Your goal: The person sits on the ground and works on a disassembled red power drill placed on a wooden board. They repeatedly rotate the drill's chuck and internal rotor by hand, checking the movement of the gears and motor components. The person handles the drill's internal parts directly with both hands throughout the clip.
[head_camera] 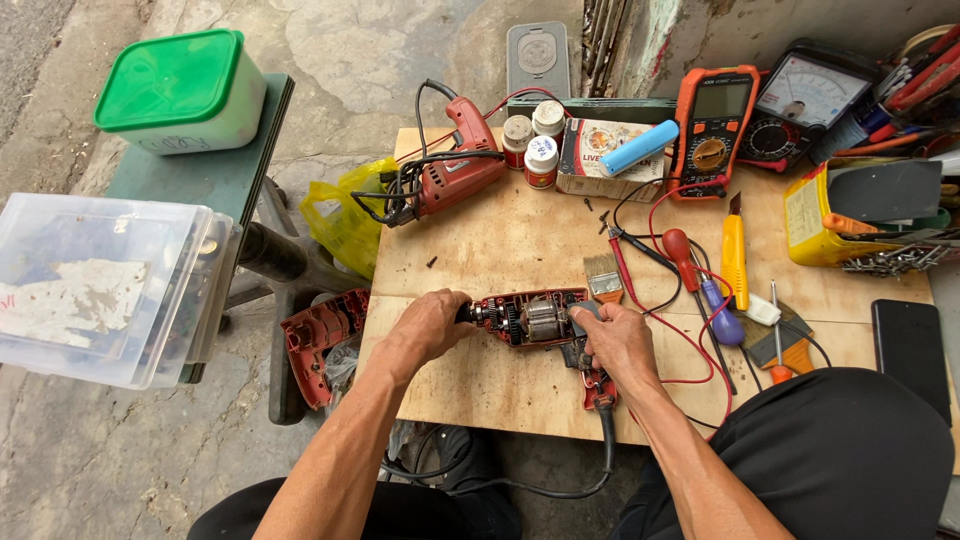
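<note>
Head view. An opened drill (pixel 540 325), its red shell half removed and the motor exposed, is seen lying near the front edge of the bench (pixel 480 250), roughly at the middle of that edge. The chuck end is enclosed by the left hand (pixel 432 322), whose grip is clenched around it. The handle end is covered by the right hand (pixel 620 345), whose grip is closed on the drill body just above the handle. A black cord (pixel 560 485) is seen running from the handle over the front edge and hanging below.

The detached shell half (pixel 322 340) is found off the bench, just beyond its left edge. A second drill (pixel 450 165), complete and wrapped in its cord, is placed at the back left corner. Three small bottles (pixel 532 140) are set beside it along the back edge, next to a cardboard box (pixel 605 160) carrying a blue cylinder (pixel 640 147). An orange meter (pixel 712 125) and a black dial meter (pixel 805 100) are lined up further right along the back edge. A small brush (pixel 603 277) lies just behind the opened drill. A red screwdriver (pixel 683 255), a purple-handled screwdriver (pixel 722 315) and a yellow knife (pixel 735 255) lie to the right of it. A black phone (pixel 910 350) rests at the right edge.
</note>
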